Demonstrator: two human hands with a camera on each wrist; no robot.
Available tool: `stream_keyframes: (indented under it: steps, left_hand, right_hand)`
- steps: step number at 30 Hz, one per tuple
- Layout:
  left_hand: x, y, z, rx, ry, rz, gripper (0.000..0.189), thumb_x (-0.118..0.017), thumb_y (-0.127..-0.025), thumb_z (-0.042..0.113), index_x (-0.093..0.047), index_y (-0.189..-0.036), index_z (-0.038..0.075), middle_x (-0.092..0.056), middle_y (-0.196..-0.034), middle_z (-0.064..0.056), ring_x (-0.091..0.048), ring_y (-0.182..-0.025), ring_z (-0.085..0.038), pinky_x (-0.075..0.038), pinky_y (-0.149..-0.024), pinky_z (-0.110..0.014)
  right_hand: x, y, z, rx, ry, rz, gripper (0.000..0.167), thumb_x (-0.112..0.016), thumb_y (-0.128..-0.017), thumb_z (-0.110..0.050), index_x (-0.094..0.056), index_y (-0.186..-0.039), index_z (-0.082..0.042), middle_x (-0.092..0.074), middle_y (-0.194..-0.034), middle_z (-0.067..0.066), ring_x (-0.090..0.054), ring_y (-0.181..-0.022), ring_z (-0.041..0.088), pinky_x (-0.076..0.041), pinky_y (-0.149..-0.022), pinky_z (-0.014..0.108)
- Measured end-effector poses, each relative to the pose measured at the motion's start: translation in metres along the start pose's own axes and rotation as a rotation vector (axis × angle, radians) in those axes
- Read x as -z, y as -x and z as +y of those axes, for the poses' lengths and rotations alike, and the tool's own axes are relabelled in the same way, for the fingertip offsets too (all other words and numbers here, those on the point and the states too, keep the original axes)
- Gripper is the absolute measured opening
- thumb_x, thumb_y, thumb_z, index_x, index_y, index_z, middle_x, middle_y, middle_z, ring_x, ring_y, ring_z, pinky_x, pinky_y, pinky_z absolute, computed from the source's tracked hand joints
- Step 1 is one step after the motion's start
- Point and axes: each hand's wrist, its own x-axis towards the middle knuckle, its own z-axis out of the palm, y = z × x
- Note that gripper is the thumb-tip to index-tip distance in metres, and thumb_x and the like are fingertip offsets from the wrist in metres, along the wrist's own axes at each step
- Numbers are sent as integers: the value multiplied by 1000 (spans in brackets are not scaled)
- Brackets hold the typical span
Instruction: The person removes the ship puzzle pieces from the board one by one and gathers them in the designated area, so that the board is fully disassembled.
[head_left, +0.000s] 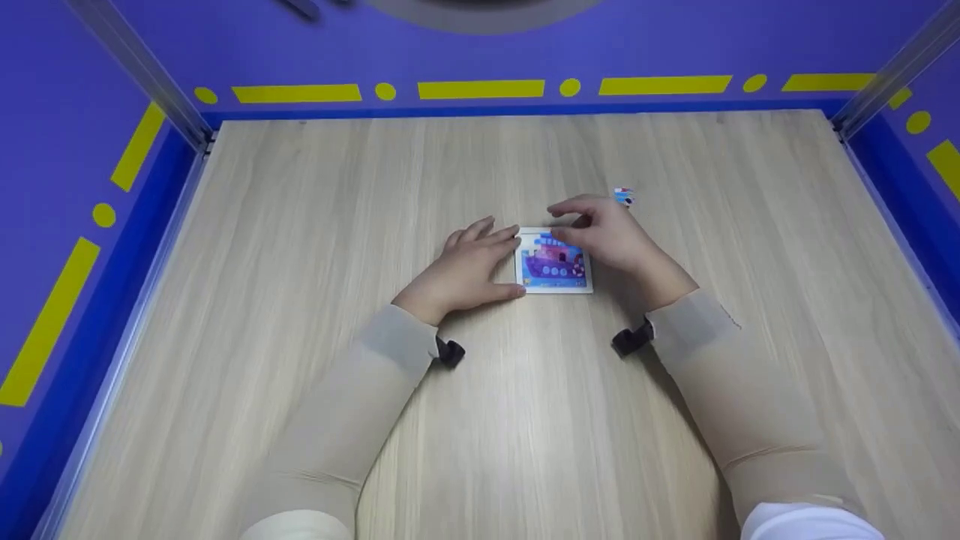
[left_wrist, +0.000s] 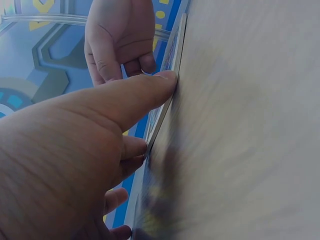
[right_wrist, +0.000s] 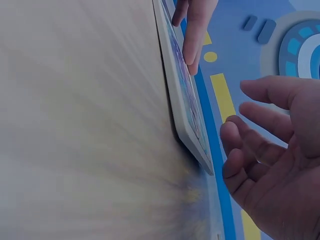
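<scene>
Left hand [head_left: 469, 270] palm-down, thumb against picture board [head_left: 553, 265]

The surface [head_left: 480, 420] is a flat, pale wood-look top, with streaky grain running from its near side towards its straight far edge. Near its middle lies a white-rimmed puzzle tray [head_left: 559, 290], flat and picture side up, showing a purple and pink boat on blue. Beyond the tray and to its right, apart from it, a small printed piece [head_left: 623, 194] in white, blue and red lies on the wood grain.
</scene>
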Motion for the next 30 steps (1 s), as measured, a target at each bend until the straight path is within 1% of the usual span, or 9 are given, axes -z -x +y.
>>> stream_keyframes:
  steps: [2,6,11,14,17,23,26,30]
  left_hand:
    - [0,0,0,-2,2,0,89,-74,-105,60,-42,-176,17,-28,-190,4,-6,-181,-33,-8,-146,-62]
    - [-1,0,-1,-4,7,1,89,-74,-105,60,-42,-176,17,-28,-190,4,-5,-181,-32,-7,-146,-62]
    - [-1,1,0,-5,2,5,90,-74,-105,60,-42,-176,17,-28,-190,4,-6,-181,-32,-7,-146,-61]
    - [-1,1,0,-6,-1,8,90,-74,-105,60,-42,-176,16,-28,-190,4,-6,-181,-32,-7,-146,-61]
    - [0,2,1,-6,-6,7,89,-73,-105,61,-42,-176,16,-28,-190,4,-6,-181,-32,-8,-146,-61]
    - [0,1,1,-10,-15,15,89,-75,-105,60,-44,-175,16,-31,-189,3,-8,-181,-33,-10,-146,-62]
    - [0,1,1,-12,-18,15,89,-75,-104,60,-45,-175,16,-31,-189,3,-8,-181,-33,-11,-145,-62]
    - [-1,1,1,-12,-21,16,89,-75,-104,60,-45,-175,16,-31,-189,3,-8,-181,-33,-11,-145,-62]
  right_hand:
    - [-1,0,1,8,17,-41,43,-78,-105,-20,-77,-146,-7,-72,-152,16,-66,-123,32,-54,-110,47]
    - [-4,-1,3,21,59,-99,42,-80,-104,-19,-77,-144,-6,-74,-148,18,-67,-117,31,-55,-104,43]
    - [-7,0,2,39,95,-113,38,-82,-104,-19,-80,-139,-5,-77,-136,18,-65,-111,29,-52,-95,38]
    - [-11,1,2,43,106,-115,33,-82,-104,-16,-82,-135,-5,-75,-130,18,-65,-110,28,-51,-93,37]
    - [-15,2,2,38,127,-114,32,-80,-105,-14,-82,-137,-6,-72,-131,16,-65,-113,28,-53,-96,39]
    - [-20,4,1,61,205,-121,35,-72,-109,-11,-79,-143,-8,-66,-136,18,-64,-121,34,-54,-108,51]
    - [-20,5,0,72,228,-129,35,-70,-110,-10,-78,-144,-7,-65,-136,20,-63,-120,35,-54,-109,54]
    - [-20,5,-1,73,229,-134,35,-68,-111,-8,-77,-144,-7,-64,-139,20,-63,-123,36,-54,-113,56]
